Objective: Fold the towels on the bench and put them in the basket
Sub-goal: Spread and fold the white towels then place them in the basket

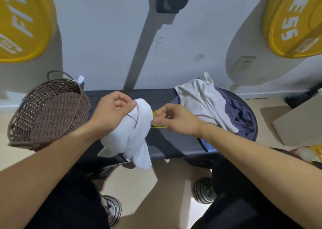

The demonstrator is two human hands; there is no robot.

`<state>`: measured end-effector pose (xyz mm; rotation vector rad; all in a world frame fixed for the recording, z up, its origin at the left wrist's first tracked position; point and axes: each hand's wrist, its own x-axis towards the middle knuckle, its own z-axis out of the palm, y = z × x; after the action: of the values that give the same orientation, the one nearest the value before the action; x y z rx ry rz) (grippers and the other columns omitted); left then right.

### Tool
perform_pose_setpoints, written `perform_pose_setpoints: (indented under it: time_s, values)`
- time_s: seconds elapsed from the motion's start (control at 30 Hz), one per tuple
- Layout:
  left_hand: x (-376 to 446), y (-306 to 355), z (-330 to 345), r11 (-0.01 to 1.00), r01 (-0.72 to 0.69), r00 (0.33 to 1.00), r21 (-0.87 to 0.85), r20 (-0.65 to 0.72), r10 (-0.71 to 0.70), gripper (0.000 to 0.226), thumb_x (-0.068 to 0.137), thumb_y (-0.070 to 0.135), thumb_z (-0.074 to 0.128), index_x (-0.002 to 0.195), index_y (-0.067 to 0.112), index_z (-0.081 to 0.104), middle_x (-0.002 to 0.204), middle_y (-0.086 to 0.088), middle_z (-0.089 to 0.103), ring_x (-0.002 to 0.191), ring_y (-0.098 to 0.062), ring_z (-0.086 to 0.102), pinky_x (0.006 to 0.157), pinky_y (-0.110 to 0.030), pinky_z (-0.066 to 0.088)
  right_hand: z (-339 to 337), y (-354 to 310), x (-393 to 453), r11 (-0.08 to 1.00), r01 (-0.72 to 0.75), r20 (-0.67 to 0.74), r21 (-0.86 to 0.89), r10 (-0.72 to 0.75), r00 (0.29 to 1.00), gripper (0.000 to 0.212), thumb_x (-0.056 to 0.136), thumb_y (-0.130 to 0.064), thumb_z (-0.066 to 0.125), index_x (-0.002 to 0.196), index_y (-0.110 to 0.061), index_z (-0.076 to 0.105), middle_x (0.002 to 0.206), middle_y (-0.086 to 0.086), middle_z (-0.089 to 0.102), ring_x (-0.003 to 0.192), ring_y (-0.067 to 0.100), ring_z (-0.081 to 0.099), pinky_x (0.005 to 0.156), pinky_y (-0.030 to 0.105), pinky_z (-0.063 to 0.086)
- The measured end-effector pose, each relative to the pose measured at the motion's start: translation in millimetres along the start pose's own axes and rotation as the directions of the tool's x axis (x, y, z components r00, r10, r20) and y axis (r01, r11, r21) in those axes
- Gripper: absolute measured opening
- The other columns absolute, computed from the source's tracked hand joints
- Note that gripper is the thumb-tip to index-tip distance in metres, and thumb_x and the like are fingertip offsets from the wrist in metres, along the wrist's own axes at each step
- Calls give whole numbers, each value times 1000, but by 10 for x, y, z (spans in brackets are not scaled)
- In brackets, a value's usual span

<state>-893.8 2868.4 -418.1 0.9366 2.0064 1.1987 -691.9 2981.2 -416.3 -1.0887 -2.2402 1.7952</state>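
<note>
1. Both forearms reach in from the bottom corners, over dark trousers and a pair of grey-and-black trainers (111,209) standing on the pale floor.
2. Left hand (111,110): fingers and thumb curled tight, gripping the top of a white towel (134,134).
3. That white towel hangs bunched from the grip; its lower folds drape over the near edge of the black bench (167,143), with one tail dangling below that edge.
4. Right hand (176,119): fingers bent inward, their tips at the towel's right edge. Whether they actually pinch the cloth cannot be told from this view.
5. Just beneath the right fingers, a yellow mark (155,114) shows on the bench top.
6. On the bench's right end lies an unfolded heap: a cream towel (203,100) crumpled on top of a navy towel (242,117).
7. At the left end of the bench stands a brown wicker basket (47,112) with a wire handle; no towel shows inside it.
8. On the grey wall behind, two yellow discs with white lettering hang, one at the left (22,21) and one at the right (294,21).
</note>
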Motion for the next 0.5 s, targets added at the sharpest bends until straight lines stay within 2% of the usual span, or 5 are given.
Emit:
perform_pose_setpoints:
  time_s: [0.1,0.2,0.27,0.4,0.5]
  values:
    - [78,-28,51,997,66,998,-29,-15,-67,14,84,31,76,87,21,66,82,-7,72,66,-5,63,63,-20,47,209,2,133,992,12,35,128,-17,999,41,85,-26,78,118,-12,57,98,9,69,86,21,70,73,36,60]
    - [66,58,125,983,-70,981,-172,167,99,27,76,23,82,98,18,66,87,5,72,79,-10,68,69,-18,54,227,-78,271,967,160,-123,197,-138,983,26,90,-17,73,112,-8,62,101,23,67,84,40,70,69,48,62]
    - [118,101,101,969,-140,964,-202,195,180,31,75,17,80,103,16,67,89,9,72,82,-10,69,75,-19,55,101,-121,338,949,223,-164,224,-189,968,17,93,-11,69,108,-6,65,95,25,69,72,31,70,62,39,61]
    - [326,154,-30,991,-70,977,-113,194,91,17,83,12,77,97,19,72,90,0,77,83,-17,74,78,-23,59,-176,-120,420,951,219,-141,219,-191,971,14,98,-13,61,107,-7,69,91,26,69,77,17,62,66,30,54]
    - [465,147,-113,996,-81,976,48,206,70,7,81,30,77,85,26,73,72,11,73,64,-1,67,63,-9,49,-318,-71,483,964,218,-228,155,-180,957,16,97,-24,61,95,-13,73,84,8,71,78,10,59,74,27,46]
